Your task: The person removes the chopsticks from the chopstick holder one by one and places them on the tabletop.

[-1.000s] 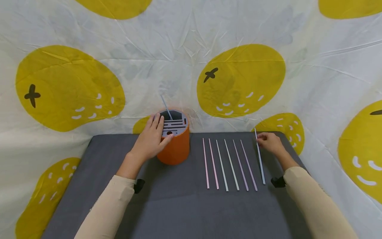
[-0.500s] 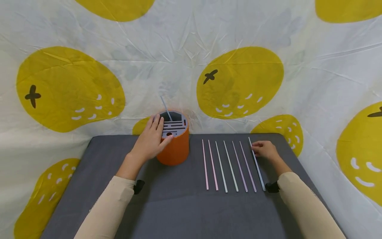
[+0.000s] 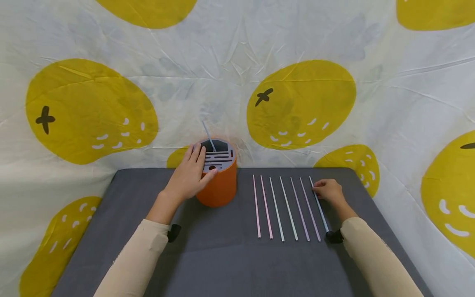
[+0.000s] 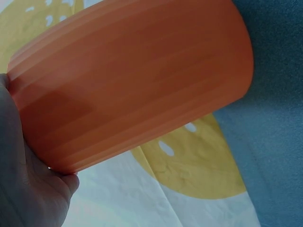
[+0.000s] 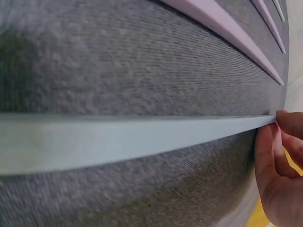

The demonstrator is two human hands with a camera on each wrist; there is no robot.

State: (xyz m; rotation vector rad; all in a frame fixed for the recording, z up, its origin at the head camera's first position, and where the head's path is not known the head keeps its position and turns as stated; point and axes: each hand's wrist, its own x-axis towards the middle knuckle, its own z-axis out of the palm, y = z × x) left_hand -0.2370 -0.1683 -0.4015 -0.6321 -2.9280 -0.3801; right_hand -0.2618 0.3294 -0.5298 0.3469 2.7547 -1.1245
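Note:
In the head view my left hand (image 3: 187, 173) rests on the top left of an orange cylindrical utensil holder (image 3: 219, 189), fingers laid straight over its slotted grey lid (image 3: 219, 160), thumb along the front rim. One pale blue chopstick (image 3: 208, 136) leans up out of the holder's rear opening. At the right, my right hand (image 3: 329, 192) pinches the far end of another light blue chopstick (image 3: 320, 210). The right wrist view shows thumb and fingertips at the tip of that chopstick (image 5: 113, 139), which lies along the cloth.
Left of the right hand lie pairs of pink (image 3: 256, 206), pale green (image 3: 276, 208) and purple (image 3: 299, 208) chopsticks, roughly parallel on the dark grey tabletop (image 3: 237, 268). A white curtain (image 3: 208, 49) with yellow fruit prints hangs behind the table.
My right hand has brought the light blue chopstick left and nearer to me, down beside the row. The left hand stays on the holder.

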